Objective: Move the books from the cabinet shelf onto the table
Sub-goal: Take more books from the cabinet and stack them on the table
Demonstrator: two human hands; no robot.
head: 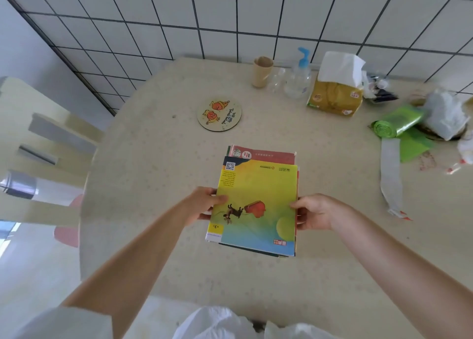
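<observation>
red book (pixel 266 154) mostly hidden under yellow book (pixel 256 200) (titles unreadable).

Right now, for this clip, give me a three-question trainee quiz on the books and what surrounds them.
1. True or false: both hands grip the stack of books.
2. Which lies nearest beyond the stack: A) round coaster, B) tissue pack, C) green bag roll?
3. What colour is the book showing under the top one?

Key: 1 true, left hand and right hand at its side edges. 2 A. 3 red.
</observation>
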